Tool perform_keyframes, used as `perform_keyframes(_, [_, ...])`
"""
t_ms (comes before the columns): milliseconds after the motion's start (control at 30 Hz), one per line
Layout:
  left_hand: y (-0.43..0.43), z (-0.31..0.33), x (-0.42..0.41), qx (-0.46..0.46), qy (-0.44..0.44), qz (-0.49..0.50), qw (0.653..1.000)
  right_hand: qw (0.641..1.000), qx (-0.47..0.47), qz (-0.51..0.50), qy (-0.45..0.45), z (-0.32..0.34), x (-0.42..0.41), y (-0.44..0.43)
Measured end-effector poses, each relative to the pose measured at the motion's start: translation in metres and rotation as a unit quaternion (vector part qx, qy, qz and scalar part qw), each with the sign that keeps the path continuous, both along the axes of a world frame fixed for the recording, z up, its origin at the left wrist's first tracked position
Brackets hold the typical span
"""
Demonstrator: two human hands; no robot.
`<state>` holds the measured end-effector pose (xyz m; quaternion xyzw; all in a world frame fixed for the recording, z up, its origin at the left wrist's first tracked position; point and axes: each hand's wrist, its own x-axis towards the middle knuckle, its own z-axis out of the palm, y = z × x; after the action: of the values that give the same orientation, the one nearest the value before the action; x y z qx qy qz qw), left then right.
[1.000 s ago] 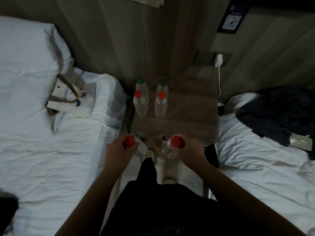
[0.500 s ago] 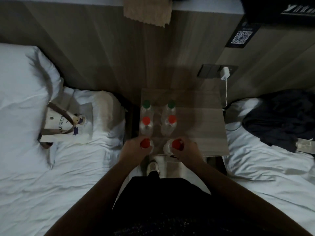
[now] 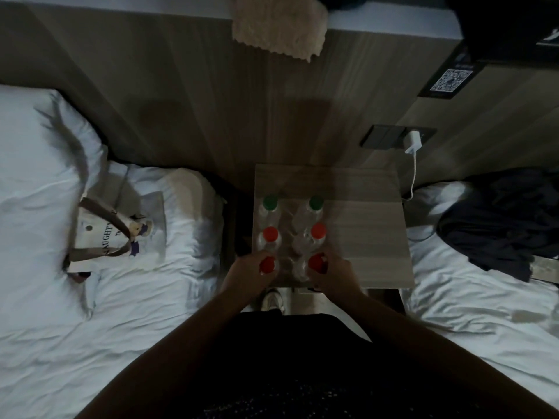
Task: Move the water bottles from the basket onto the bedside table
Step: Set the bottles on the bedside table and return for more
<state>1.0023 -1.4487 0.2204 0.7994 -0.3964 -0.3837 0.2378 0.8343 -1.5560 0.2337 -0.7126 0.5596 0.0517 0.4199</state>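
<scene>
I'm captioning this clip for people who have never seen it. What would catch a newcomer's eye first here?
Six water bottles stand in two columns on the left half of the bedside table, green caps at the back, red caps nearer. The left hand and right hand each grip one of the nearest red-capped bottles at the table's front edge. A printed tote bag lies on the white bed to the left.

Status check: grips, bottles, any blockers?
Left grip holds left red-capped bottle, right grip holds right red-capped bottle. Both at bedside table front edge, four other bottles standing behind. No blockers seen.
</scene>
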Motion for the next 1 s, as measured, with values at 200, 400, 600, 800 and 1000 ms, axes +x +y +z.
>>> perform_keyframes(200, [-0.009,-0.008,0.006,0.010,0.023,-0.041,0.999,0.999,0.015,0.029,0.032,-0.002,-0.002,-0.005])
perform_keyframes(400, [-0.008,-0.013,0.012,0.021,0.056,-0.033,0.998,0.996,-0.002,0.058,0.073,-0.010,-0.012,-0.009])
perform_keyframes(600, [0.008,-0.016,-0.005,0.016,0.035,0.079,0.996,0.990,-0.026,0.128,0.053,-0.011,-0.013,-0.011])
perform_keyframes(800, [0.046,-0.014,-0.048,0.061,0.025,0.199,0.978,0.985,0.028,0.170,-0.012,-0.008,-0.034,-0.019])
perform_keyframes(1000, [0.080,-0.016,-0.133,0.099,0.040,0.335,0.936,0.975,0.098,0.197,-0.038,-0.035,-0.081,-0.033])
